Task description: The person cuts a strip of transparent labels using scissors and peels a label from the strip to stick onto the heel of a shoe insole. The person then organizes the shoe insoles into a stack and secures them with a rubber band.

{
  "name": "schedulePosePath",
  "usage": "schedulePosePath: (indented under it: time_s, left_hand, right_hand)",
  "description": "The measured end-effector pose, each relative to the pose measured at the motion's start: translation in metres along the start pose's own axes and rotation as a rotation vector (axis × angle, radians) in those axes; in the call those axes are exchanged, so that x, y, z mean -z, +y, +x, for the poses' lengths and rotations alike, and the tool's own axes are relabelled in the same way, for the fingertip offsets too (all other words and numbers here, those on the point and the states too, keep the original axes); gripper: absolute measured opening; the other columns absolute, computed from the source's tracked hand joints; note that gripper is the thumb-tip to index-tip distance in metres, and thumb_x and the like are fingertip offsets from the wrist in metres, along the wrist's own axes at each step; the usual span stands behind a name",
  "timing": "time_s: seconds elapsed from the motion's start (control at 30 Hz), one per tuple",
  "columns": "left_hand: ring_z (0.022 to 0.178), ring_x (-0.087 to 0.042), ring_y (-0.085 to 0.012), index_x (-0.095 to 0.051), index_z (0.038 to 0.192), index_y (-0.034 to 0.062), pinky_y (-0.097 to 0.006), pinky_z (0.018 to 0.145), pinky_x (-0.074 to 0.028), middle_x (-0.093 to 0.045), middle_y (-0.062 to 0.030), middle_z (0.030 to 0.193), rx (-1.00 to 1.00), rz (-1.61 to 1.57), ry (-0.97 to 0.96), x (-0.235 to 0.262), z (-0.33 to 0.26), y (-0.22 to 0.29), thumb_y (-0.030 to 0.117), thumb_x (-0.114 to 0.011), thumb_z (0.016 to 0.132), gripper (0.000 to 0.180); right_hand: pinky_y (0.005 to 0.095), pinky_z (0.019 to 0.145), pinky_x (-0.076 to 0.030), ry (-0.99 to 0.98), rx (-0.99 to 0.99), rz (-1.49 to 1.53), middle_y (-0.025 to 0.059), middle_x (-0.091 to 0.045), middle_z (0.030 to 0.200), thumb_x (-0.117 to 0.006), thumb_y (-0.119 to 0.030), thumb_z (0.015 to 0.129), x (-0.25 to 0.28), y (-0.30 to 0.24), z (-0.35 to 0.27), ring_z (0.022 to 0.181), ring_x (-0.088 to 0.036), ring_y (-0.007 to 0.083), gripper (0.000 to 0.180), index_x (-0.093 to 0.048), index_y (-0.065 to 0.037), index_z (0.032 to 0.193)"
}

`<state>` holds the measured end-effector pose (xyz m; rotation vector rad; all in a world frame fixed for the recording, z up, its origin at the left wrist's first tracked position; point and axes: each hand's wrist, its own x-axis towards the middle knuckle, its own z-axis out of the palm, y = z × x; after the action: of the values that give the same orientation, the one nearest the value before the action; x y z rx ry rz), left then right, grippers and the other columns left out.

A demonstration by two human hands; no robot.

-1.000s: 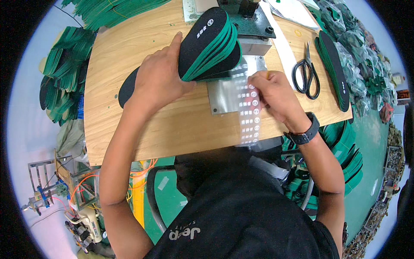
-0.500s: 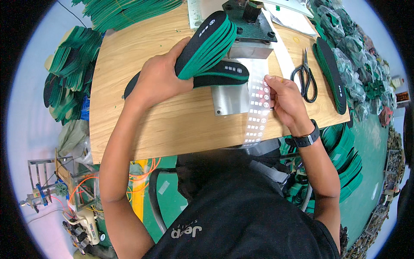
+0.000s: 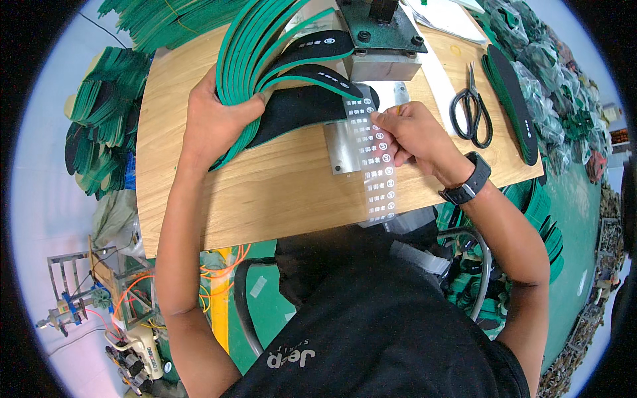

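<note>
1. Over the table (image 3: 298, 205), we see the insoles (image 3: 242, 66) bundled, the left hand (image 3: 215, 126) wrapped firmly round them.
2. Two fanned ones already bear white marks (image 3: 318, 42); the lowest insole (image 3: 302, 109) shows none, so we judge it undone.
3. Film (image 3: 375, 172), many marks left, overlaps its right end, pinched by the right hand (image 3: 418, 137).
</note>
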<state>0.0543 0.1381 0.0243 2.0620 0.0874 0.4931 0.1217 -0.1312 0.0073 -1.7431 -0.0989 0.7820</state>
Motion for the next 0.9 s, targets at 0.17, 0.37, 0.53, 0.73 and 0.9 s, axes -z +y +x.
schedulePosePath:
  time_s: [0.17, 0.37, 0.53, 0.73, 0.9]
  left_hand:
    - [0.073, -0.056, -0.0106, -0.062, 0.105, -0.0018, -0.027, 0.073, -0.048, -0.066, -0.0064, 0.084, -0.005, 0.034, -0.036, 0.000, 0.002, -0.002, 0.014, -0.070, 0.070, 0.039]
    - [0.072, -0.055, -0.0111, -0.063, 0.104, -0.0018, -0.027, 0.072, -0.048, -0.066, -0.0068, 0.083, -0.015, 0.050, -0.065, 0.001, 0.002, 0.004, 0.014, -0.070, 0.070, 0.038]
    - [0.073, -0.056, -0.0112, -0.063, 0.106, -0.0016, -0.027, 0.073, -0.049, -0.066, -0.0062, 0.084, -0.001, 0.040, -0.042, 0.000, -0.001, -0.001, 0.014, -0.072, 0.070, 0.041]
    - [0.074, -0.057, -0.0099, -0.062, 0.109, -0.0034, -0.025, 0.073, -0.049, -0.066, -0.0064, 0.085, 0.017, 0.028, -0.053, -0.002, -0.001, 0.006, 0.009, -0.071, 0.069, 0.043]
    - [0.074, -0.057, -0.0093, -0.061, 0.111, -0.0042, -0.024, 0.073, -0.048, -0.066, -0.0061, 0.085, 0.022, -0.042, -0.053, -0.003, -0.002, 0.008, 0.006, -0.069, 0.070, 0.044]
  right_hand:
    - [0.0189, 0.034, -0.040, 0.053, -0.009, 0.014, 0.0040, -0.059, 0.057, -0.059, -0.023, 0.094, -0.003, 0.004, 0.001, 0.042, -0.055, 0.0086, 0.031, -0.060, -0.003, 0.070]
    - [0.0188, 0.033, -0.039, 0.066, -0.018, -0.034, 0.0032, -0.058, 0.054, -0.059, -0.023, 0.094, -0.004, 0.000, 0.001, 0.041, -0.055, 0.0084, 0.032, -0.061, -0.003, 0.069]
    - [0.0188, 0.033, -0.039, 0.073, -0.058, -0.043, 0.0038, -0.059, 0.055, -0.060, -0.023, 0.094, -0.005, -0.001, 0.003, 0.040, -0.054, 0.0082, 0.032, -0.060, -0.004, 0.068]
    - [0.0187, 0.034, -0.042, 0.070, -0.027, -0.013, 0.0044, -0.061, 0.058, -0.060, -0.022, 0.094, -0.004, 0.002, 0.003, 0.042, -0.057, 0.0088, 0.031, -0.062, -0.002, 0.070]
    - [0.0189, 0.035, -0.044, 0.059, -0.022, 0.028, 0.0045, -0.062, 0.059, -0.059, -0.023, 0.094, -0.006, 0.003, 0.002, 0.043, -0.058, 0.0098, 0.032, -0.063, -0.002, 0.071]
